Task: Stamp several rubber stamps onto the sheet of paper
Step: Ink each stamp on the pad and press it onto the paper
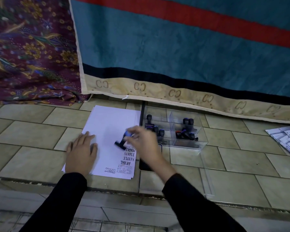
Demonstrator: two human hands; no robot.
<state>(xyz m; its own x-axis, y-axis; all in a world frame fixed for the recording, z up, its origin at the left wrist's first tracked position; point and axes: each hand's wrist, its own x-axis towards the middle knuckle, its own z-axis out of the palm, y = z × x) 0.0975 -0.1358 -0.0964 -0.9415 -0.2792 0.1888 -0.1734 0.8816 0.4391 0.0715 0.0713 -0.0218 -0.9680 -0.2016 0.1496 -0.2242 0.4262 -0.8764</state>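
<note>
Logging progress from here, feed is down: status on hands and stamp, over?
Left hand flat on paper. Right hand fingers gripping stamp above printed marks. Stamp tray right of sheet, nothing blocking.

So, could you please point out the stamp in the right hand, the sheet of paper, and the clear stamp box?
stamp (121, 142): head view, on its black base above the paper.
sheet of paper (110, 122): head view, on its blank upper part.
clear stamp box (187, 144): head view, on its near wall.
</note>
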